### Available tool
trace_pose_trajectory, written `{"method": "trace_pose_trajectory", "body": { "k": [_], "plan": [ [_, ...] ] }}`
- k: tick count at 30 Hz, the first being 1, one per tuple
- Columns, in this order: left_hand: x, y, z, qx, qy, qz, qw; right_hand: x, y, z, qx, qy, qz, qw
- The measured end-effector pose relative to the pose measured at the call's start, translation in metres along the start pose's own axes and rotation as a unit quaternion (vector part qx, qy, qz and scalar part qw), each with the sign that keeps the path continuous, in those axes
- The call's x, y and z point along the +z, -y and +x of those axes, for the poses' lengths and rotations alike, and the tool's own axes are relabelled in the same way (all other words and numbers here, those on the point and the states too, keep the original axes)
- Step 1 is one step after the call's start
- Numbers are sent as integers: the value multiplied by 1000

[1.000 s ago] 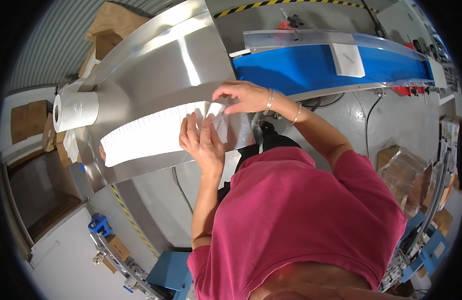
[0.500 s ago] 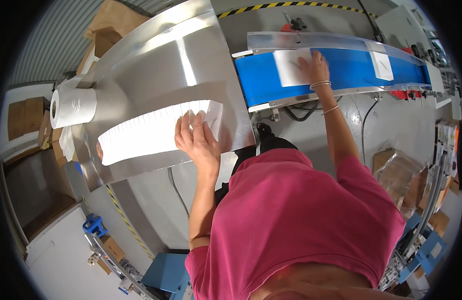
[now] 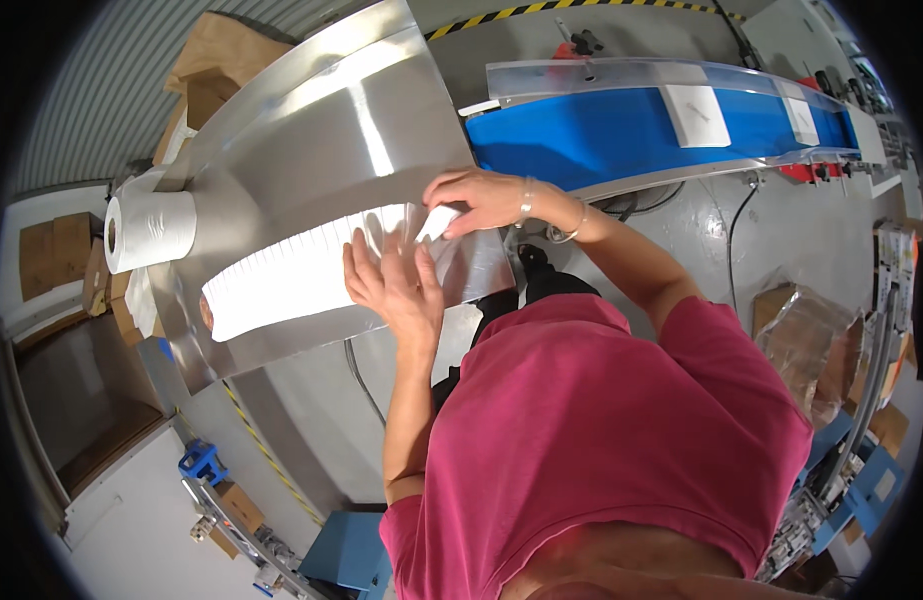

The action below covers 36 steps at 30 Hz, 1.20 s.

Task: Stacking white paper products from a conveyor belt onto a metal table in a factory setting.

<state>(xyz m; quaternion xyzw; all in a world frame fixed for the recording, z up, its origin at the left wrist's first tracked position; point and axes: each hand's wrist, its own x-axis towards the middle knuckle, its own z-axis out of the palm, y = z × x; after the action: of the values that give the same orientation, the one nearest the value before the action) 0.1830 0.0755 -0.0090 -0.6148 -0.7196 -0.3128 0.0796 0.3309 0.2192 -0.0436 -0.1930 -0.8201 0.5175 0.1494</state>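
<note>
A long row of thin white cartons (image 3: 281,272) stands packed side by side on the steel table (image 3: 301,150). My left hand (image 3: 396,285) rests with spread fingers over the right end of this row. In my right hand (image 3: 486,200) a single white carton (image 3: 438,225) is pinched between thumb and fingers, tilted just off the row's right end. Two more white cartons, a nearer one (image 3: 695,115) and a farther one (image 3: 801,118), lie apart on the blue conveyor belt (image 3: 581,130) at the right.
A clear guard rail (image 3: 601,76) runs along the belt's far side. At the table's left end sits a white paper roll (image 3: 153,228), with brown cardboard boxes (image 3: 56,250) beyond. A crumpled clear plastic bag (image 3: 811,340) lies by a carton on the right.
My right hand has come back from the belt to the row and taken hold of a carton. Both cartons on the belt have travelled right. My left hand stays at the row.
</note>
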Motion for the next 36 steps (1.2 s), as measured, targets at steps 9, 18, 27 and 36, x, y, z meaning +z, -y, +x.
{"method": "trace_pose_trajectory", "body": {
  "k": [9, 18, 27, 36],
  "plan": [
    [0, 19, -5, -24, 4, 3, 1000, -61, -133, -113, 211, -456, -166, 849],
    [0, 19, -6, -24, 11, -17, 1000, -22, -17, -32, 37, -196, -93, 975],
    [-3, 22, -4, -12, 22, -7, 1000, 11, 17, 19, 63, -95, -14, 993],
    [-11, 17, 2, 11, 50, 4, 999, 13, 2, 34, -2, 0, 107, 994]
  ]
}}
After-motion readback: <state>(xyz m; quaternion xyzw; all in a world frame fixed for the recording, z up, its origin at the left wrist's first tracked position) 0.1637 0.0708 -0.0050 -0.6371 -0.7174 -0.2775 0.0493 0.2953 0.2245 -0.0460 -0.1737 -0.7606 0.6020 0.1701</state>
